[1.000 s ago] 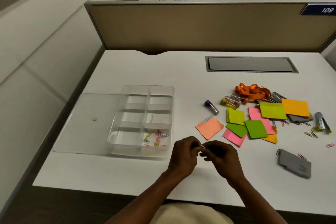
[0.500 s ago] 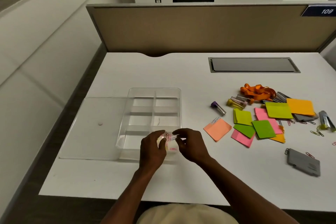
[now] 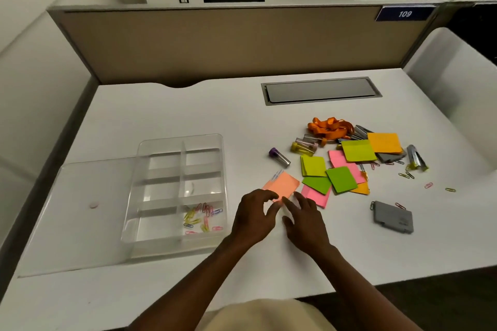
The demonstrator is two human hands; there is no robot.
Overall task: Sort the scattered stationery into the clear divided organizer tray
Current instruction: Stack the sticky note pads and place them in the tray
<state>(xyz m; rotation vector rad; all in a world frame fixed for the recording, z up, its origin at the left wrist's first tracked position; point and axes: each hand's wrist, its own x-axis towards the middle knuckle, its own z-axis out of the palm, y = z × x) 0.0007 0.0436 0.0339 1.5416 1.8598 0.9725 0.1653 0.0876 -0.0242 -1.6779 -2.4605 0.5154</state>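
The clear divided organizer tray (image 3: 222,169) stands at the left of the white desk. Several coloured paper clips (image 3: 202,217) lie in its near right compartment. Just right of the tray, my left hand (image 3: 252,216) has curved fingers, and their tips touch the near corner of a salmon sticky note pad (image 3: 283,184). My right hand (image 3: 305,220) lies beside it with fingers spread, their tips at the pad's near edge. Neither hand holds anything. Green, pink and orange sticky pads (image 3: 341,179) lie scattered to the right.
A clear flat lid (image 3: 88,209) lies left of the tray. An orange lanyard (image 3: 329,127), small capped tubes (image 3: 279,157), a grey card holder (image 3: 392,216) and loose paper clips (image 3: 429,185) sit on the right. A grey cable hatch (image 3: 320,90) is at the back.
Both hands held a paper clip, carried it over the tray's near right compartment, and have now moved right to the salmon pad without it.
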